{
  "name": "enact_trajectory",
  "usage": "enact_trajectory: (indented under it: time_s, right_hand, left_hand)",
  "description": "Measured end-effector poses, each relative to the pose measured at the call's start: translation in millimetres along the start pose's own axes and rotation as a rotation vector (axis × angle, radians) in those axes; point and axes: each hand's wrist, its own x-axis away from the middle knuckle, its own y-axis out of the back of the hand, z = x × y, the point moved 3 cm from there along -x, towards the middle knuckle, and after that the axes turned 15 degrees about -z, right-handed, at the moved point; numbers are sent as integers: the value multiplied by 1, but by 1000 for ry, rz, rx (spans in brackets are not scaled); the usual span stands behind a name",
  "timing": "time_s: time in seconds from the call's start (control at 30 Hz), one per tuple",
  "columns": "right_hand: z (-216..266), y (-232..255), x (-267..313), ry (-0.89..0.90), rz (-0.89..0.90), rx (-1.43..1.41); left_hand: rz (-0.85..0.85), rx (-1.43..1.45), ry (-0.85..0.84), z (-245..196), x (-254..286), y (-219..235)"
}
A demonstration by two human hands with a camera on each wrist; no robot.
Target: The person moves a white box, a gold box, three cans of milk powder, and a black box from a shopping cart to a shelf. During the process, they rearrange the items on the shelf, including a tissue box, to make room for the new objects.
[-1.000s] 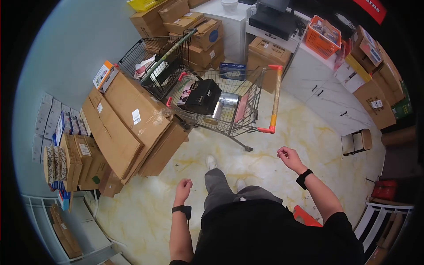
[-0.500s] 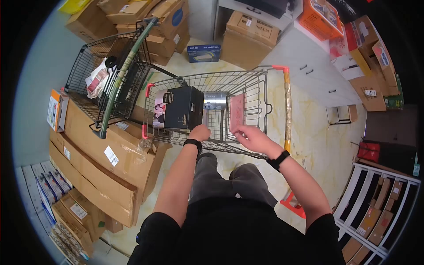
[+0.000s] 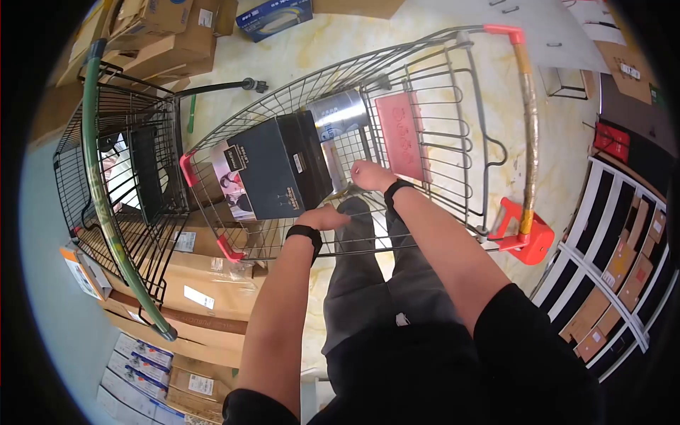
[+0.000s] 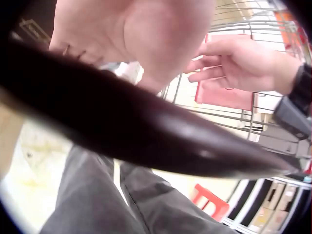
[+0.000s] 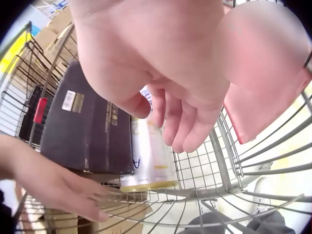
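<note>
A black box (image 3: 280,166) lies tilted in the wire basket of a shopping cart (image 3: 453,127). My left hand (image 3: 322,218) is at the box's lower near corner, its fingers extended in the right wrist view. Beside the box, my right hand (image 5: 156,73) hovers over the basket with fingers loosely bent and nothing held. A white can with a gold rim (image 5: 148,165) lies under it, next to the box. Farther back in the basket is a silver can (image 3: 340,117) with blue print. A pink panel (image 3: 402,134) stands right of the cans.
A second, dark cart (image 3: 134,170) with a green handle stands at left. Cardboard boxes (image 3: 212,283) are stacked below it. A red plastic stool (image 3: 533,237) is near the cart handle, and a white slatted rack (image 3: 602,262) stands at right. A blue box (image 3: 275,18) sits on the floor behind.
I have stepped up to the cart and lean over it. Both hands have come forward, the left to the black box's near corner, the right over the basket beside it.
</note>
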Motion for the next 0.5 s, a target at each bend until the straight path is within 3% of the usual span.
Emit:
enact_trajectory:
  time_s: [0.13, 0.17, 0.27, 0.3, 0.43, 0.5]
  right_hand:
    - [-2, -19, -7, -84, 61, -24]
    - [-2, -21, -8, -198, 137, -47]
    - [-11, -42, -11, -198, 87, -68]
    - [-9, -45, -12, -210, 143, -80]
    - [-5, -55, -1, -321, 244, -232]
    - [-6, -56, 2, -306, 164, -312]
  left_hand:
    - [5, 42, 24, 4, -11, -8]
    - [-71, 16, 4, 6, -17, -14]
    - [-179, -29, 8, 10, -37, -24]
    - [-211, -34, 30, 11, -44, -28]
    - [-110, 142, -32, 9, -67, -42]
    - [-243, 188, 89, 6, -68, -44]
